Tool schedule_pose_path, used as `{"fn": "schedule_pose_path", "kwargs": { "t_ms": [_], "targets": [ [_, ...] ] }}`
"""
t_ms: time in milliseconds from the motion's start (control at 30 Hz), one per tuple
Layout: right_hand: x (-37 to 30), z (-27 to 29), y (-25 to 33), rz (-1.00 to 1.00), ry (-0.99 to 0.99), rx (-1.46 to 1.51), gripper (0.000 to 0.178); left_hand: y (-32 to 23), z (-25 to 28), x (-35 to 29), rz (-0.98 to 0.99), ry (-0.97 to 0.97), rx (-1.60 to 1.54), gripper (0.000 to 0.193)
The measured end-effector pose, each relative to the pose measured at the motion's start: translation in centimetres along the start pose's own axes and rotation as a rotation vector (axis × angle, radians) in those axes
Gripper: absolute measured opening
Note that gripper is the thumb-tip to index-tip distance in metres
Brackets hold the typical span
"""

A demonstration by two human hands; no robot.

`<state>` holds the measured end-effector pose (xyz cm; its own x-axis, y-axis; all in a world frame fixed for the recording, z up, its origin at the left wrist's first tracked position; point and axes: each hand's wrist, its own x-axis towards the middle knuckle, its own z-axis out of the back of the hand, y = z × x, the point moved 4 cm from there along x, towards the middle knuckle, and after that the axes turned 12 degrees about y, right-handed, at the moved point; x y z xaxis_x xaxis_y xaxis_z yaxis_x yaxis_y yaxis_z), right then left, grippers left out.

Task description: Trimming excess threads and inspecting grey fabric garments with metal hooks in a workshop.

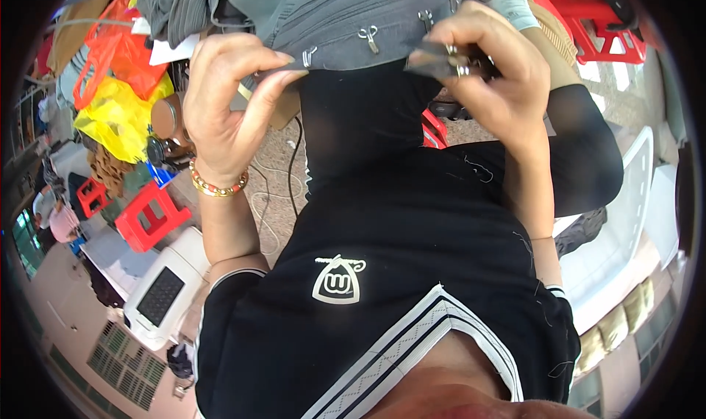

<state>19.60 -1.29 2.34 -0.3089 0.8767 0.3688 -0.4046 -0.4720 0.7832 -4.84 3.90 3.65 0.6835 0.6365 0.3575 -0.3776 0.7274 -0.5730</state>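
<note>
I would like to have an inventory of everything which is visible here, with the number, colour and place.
Garment: 1, grey, top centre
Hooks: at least 4, silver, along the garment's edge
Dark piece: 1, blurred, in the right hand
Cloth pile: 1, grey, upper left
Red bag: 1, red-orange, upper left
Yellow bag: 1, yellow, below the red bag
Stools: several, red, left and upper right
White case: 1, dark panel, lower left
Bracelet: 1, gold and orange, left wrist
Shirt: 1, black, white trim, worn
Far background: too small to count
Left hand: 1, pinching the garment's edge
Right hand: 1, upper right of centre
</note>
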Motion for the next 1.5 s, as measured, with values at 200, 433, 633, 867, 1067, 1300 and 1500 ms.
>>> {"fn": "schedule_pose_path", "kwargs": {
  "t_ms": [200,433,633,867,1067,1300,1500],
  "targets": [
    [0.2,-0.7,2.1,0.008,0.056,-0.081,0.021,0.7,-0.3,-0.1,-0.033,0.001,0.069,0.024],
    [-0.1,0.0,2.6,0.0,0.057,-0.126,0.031,-3.3,-1.0,0.8,0.002,0.008,0.055,0.034],
    [-0.2,0.9,2.8,-0.04,-0.011,-0.145,0.045,-2.8,-2.9,0.2,-0.021,-0.21,0.129,0.029],
    [0.2,0.6,3.7,0.051,0.031,-0.323,0.044,-2.9,-2.9,0.3,-0.073,-0.279,0.192,0.019],
    [1.3,0.5,4.7,0.057,0.094,-0.332,0.044,-3.3,-2.8,0.6,-0.061,-0.248,0.117,0.016],
    [1.7,0.4,4.9,0.097,0.083,-0.382,0.045,-3.6,-3.0,0.7,-0.047,-0.221,0.068,0.013],
    [2.3,0.7,6.0,-0.013,0.137,-0.483,0.036,-3.7,-3.2,0.9,-0.029,-0.218,0.011,0.013]
  ]
}}
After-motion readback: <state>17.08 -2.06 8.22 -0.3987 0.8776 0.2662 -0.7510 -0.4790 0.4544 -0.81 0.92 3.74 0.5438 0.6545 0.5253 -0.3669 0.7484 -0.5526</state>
